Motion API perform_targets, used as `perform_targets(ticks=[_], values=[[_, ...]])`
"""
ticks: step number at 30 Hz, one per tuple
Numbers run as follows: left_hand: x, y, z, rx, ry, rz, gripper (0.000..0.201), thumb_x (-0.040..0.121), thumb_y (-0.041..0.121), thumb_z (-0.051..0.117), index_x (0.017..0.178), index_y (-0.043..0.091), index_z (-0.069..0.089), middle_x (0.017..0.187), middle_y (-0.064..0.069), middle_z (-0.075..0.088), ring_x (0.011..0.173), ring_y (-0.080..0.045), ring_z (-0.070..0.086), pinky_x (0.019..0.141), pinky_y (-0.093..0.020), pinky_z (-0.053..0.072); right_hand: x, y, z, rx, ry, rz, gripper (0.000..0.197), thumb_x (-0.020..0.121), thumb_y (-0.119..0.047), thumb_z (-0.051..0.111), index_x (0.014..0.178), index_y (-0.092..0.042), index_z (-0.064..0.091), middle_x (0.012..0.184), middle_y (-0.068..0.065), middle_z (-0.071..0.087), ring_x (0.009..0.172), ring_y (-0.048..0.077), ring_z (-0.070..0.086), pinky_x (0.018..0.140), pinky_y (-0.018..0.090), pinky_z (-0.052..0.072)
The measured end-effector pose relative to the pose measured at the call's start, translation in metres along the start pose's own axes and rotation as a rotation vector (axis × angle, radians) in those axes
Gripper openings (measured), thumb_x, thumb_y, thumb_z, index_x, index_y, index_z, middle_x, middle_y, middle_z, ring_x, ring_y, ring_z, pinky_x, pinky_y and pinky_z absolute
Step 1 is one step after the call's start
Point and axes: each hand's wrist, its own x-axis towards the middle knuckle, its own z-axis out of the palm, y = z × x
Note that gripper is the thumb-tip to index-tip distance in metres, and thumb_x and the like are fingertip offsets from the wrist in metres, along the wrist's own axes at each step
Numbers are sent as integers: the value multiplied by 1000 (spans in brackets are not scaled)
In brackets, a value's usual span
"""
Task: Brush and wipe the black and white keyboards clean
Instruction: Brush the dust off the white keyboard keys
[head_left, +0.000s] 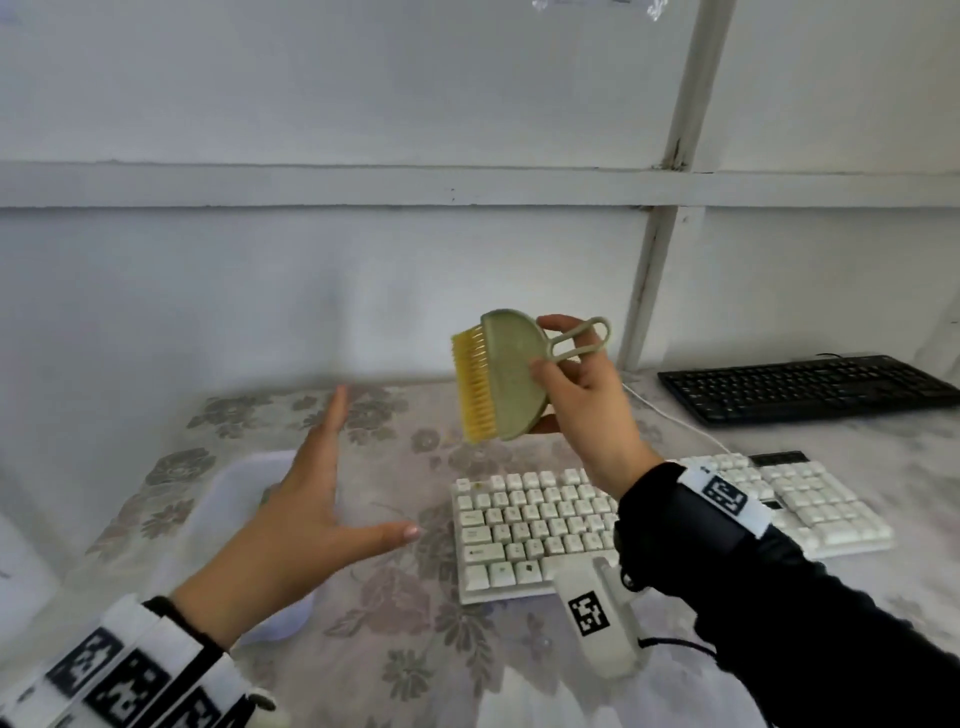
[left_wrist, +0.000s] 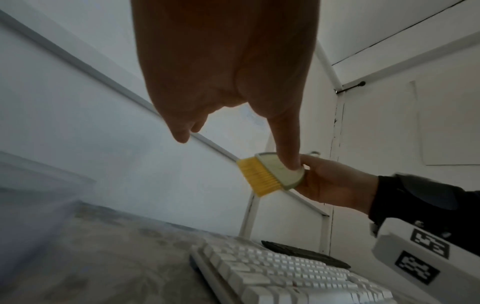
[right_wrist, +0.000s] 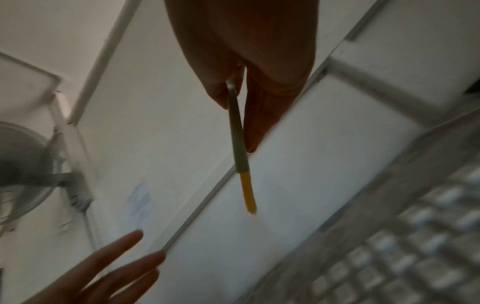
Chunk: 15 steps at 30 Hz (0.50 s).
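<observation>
Landmark: table with floral cloth (head_left: 395, 644), grey-brown flower print on pale ground. Behind the table: white wall (head_left: 311, 93), flat and matte, crossed by a white horizontal rail (head_left: 332, 188) above the table. A white upright post (head_left: 670, 197) rises from the table's far right edge, paint chipped where it meets the rail. White fan (right_wrist: 23, 162) is mounted on the wall, seen only in the right wrist view; its place relative to the table is unclear. Light is even and soft. Floor not in view.
</observation>
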Motion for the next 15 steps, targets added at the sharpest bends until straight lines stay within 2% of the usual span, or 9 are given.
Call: perform_targets(ticks=[3, 6, 10, 12, 13, 15], values=[[11, 18, 29, 4, -73, -46, 126, 34, 85, 63, 124, 63, -23, 152, 27, -9, 142, -7, 9, 116, -36, 21, 2, -2, -66, 43, 132, 66, 24, 96, -2, 46, 110, -21, 47, 90, 1, 63, 80, 18, 63, 54, 39, 58], [24, 27, 56, 44, -136, -111, 130, 46, 73, 67, 136, 49, -23, 154, 22, -10, 143, -11, 8, 116, -34, 19, 3, 4, -132, 80, 222, 134, 18, 95, -1, 50, 103, -17, 47, 96, 6, 63, 84, 24, 64, 55, 41, 58], [38, 25, 79, 103, -199, -171, 154, 23, 89, 62, 143, 36, -19, 156, 13, -4, 143, -11, 7, 115, -31, 17, 5, 14, -197, 76, 290, 201, 16, 91, -1, 55, 93, -16, 51, 95, 10, 66, 81, 26, 66, 53, 35, 56], [41, 27, 89, 105, -224, -226, 160, 20, 86, 65, 145, 30, -17, 157, 8, -3, 143, -11, 8, 114, -28, 16, 6, 17, -224, 54, 327, 232, 19, 90, -1, 57, 87, -18, 49, 88, 8, 65, 76, 23, 65, 48, 31, 55], [43, 28, 94, 109, -234, -262, 158, 26, 80, 71, 146, 27, -16, 157, 7, -1, 143, -11, 10, 113, -26, 17, 8, 19, -236, 52, 348, 250, 21, 90, -2, 58, 84, -19, 48, 85, 7, 63, 75, 22, 63, 47, 30, 55], [45, 29, 104, 111, -257, -349, 142, 48, 57, 82, 147, 23, -14, 157, 6, 6, 141, -12, 19, 107, -21, 22, 11, 23, -261, 64, 404, 287, 20, 90, -4, 58, 81, -19, 47, 82, 6, 59, 74, 22, 60, 46, 29, 55]])
